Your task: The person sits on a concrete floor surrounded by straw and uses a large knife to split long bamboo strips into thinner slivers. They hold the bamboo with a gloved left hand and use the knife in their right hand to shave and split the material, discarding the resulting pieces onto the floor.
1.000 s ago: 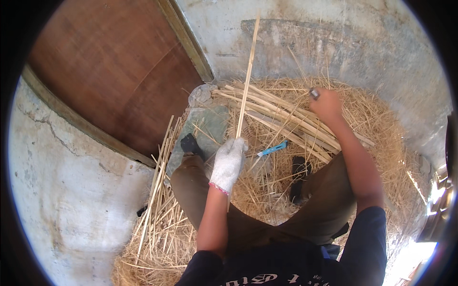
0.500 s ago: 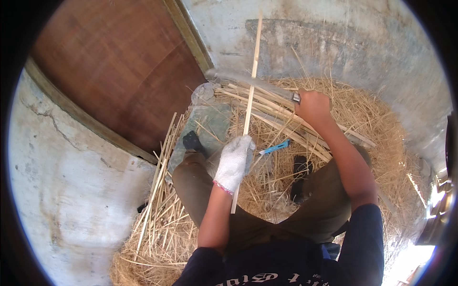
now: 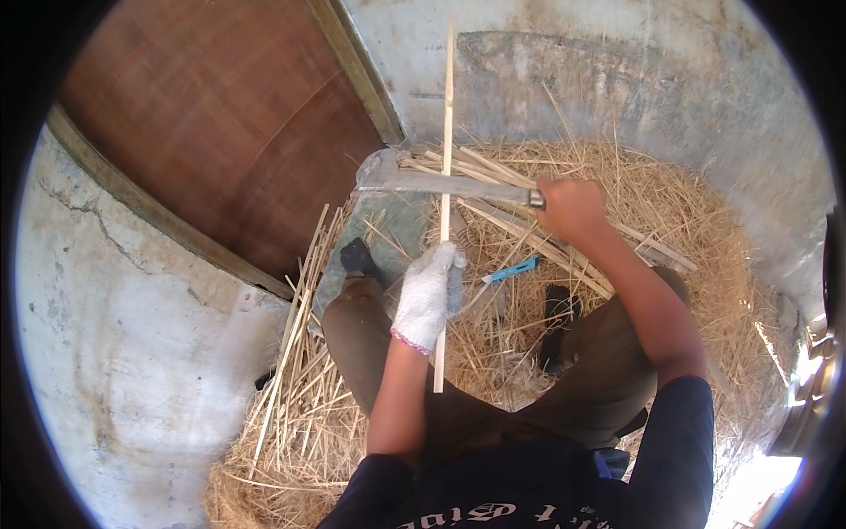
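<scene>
My left hand (image 3: pixel 426 288), in a white knit glove, is closed around a long pale bamboo strip (image 3: pixel 448 115). The strip stands almost straight away from me, its near end sticking out below the glove over my lap. My bare right hand (image 3: pixel 571 210) grips the handle of a machete (image 3: pixel 458 185). Its long grey blade points left and crosses the strip a little beyond the glove. Whether the edge bites into the strip I cannot tell. A blue box cutter (image 3: pixel 511 269) lies on the shavings between my legs.
Bamboo strips (image 3: pixel 538 238) lie in a bundle beyond my right knee, and more strips (image 3: pixel 304 300) lean at my left. Straw-like shavings (image 3: pixel 661 185) cover the ground. A brown door panel (image 3: pixel 220 123) and a stained wall (image 3: pixel 599 79) stand close ahead.
The bamboo strip has swung left at its far end and stands more upright. The machete has moved slightly lower and nearer the glove, its blade now lying flatter across the view.
</scene>
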The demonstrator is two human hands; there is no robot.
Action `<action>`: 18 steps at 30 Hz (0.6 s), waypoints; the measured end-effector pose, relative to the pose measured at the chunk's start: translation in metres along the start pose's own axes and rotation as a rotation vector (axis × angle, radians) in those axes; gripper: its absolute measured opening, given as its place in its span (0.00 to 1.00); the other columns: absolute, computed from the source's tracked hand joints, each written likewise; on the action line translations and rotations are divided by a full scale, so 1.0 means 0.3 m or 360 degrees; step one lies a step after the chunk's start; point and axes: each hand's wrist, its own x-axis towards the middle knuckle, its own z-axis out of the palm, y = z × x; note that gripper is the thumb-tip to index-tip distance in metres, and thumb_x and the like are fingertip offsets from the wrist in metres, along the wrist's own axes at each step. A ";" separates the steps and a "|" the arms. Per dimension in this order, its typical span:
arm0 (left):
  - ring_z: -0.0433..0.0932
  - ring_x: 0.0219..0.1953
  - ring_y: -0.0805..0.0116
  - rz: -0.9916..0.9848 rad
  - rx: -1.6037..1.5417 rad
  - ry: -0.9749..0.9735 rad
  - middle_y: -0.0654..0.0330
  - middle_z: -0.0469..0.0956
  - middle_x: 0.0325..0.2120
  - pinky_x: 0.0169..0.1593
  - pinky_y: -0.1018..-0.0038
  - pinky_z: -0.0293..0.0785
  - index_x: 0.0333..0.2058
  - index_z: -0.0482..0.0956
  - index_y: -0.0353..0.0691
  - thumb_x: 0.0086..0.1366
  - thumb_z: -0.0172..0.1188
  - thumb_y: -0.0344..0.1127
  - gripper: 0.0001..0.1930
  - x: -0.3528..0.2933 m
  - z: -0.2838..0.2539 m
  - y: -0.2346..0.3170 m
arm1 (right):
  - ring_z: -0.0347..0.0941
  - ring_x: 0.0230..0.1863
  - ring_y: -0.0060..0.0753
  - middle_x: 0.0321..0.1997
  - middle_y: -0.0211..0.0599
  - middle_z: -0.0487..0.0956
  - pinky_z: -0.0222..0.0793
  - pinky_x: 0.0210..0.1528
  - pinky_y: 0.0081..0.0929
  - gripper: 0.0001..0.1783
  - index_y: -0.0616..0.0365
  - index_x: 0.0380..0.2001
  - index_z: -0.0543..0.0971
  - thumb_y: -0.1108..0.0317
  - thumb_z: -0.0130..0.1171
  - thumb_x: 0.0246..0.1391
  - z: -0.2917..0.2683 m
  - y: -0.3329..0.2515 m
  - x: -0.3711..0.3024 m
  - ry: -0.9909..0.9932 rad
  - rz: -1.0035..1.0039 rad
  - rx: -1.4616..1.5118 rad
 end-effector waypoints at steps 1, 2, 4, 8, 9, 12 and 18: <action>0.54 0.12 0.80 0.0016 0.0007 0.0026 0.74 0.60 0.15 0.17 0.77 0.46 0.30 0.76 0.45 0.76 0.54 0.43 0.14 -0.003 -0.011 0.004 | 0.78 0.18 0.33 0.18 0.31 0.79 0.74 0.23 0.37 0.06 0.48 0.28 0.81 0.61 0.64 0.51 0.003 0.004 0.000 0.0035 -0.0120 -0.0052; 0.53 0.12 0.80 0.0028 0.0016 0.0057 0.74 0.60 0.15 0.17 0.77 0.46 0.30 0.76 0.45 0.76 0.54 0.43 0.14 -0.008 -0.020 0.003 | 0.79 0.19 0.33 0.18 0.30 0.79 0.74 0.23 0.36 0.06 0.49 0.28 0.82 0.60 0.64 0.52 0.015 0.009 -0.006 0.0067 -0.0240 -0.0099; 0.53 0.12 0.80 0.0086 0.0037 0.0045 0.74 0.60 0.15 0.17 0.77 0.46 0.31 0.76 0.46 0.76 0.54 0.43 0.13 -0.013 -0.027 0.006 | 0.80 0.20 0.34 0.18 0.31 0.80 0.75 0.24 0.36 0.07 0.49 0.29 0.82 0.60 0.65 0.52 0.026 0.028 0.010 0.0029 -0.0186 -0.0078; 0.54 0.12 0.80 0.0026 0.0011 -0.0014 0.74 0.59 0.15 0.17 0.77 0.47 0.31 0.76 0.46 0.76 0.54 0.42 0.13 -0.029 0.004 0.025 | 0.81 0.21 0.37 0.20 0.33 0.81 0.75 0.26 0.38 0.07 0.48 0.29 0.82 0.60 0.66 0.50 0.035 0.063 0.040 -0.0044 0.0212 0.0081; 0.54 0.13 0.81 0.0022 0.0011 -0.0014 0.74 0.59 0.15 0.17 0.78 0.47 0.30 0.76 0.46 0.76 0.55 0.42 0.13 -0.031 0.006 0.026 | 0.81 0.21 0.38 0.20 0.34 0.81 0.75 0.27 0.39 0.07 0.48 0.29 0.82 0.60 0.66 0.50 0.032 0.057 0.039 0.0010 0.0237 0.0105; 0.54 0.13 0.81 -0.0027 0.0000 0.0035 0.74 0.60 0.15 0.17 0.78 0.48 0.30 0.77 0.46 0.75 0.55 0.42 0.12 -0.040 -0.016 0.011 | 0.81 0.23 0.40 0.22 0.38 0.82 0.77 0.30 0.43 0.07 0.49 0.31 0.83 0.60 0.65 0.53 0.006 0.017 -0.011 -0.0161 -0.0125 -0.0009; 0.55 0.13 0.81 -0.0066 -0.0139 -0.0210 0.75 0.60 0.15 0.17 0.79 0.49 0.32 0.77 0.45 0.76 0.54 0.41 0.12 -0.072 0.018 0.008 | 0.81 0.22 0.39 0.19 0.36 0.80 0.77 0.31 0.43 0.07 0.49 0.30 0.82 0.60 0.66 0.51 0.054 0.129 0.049 0.0080 0.0422 0.0233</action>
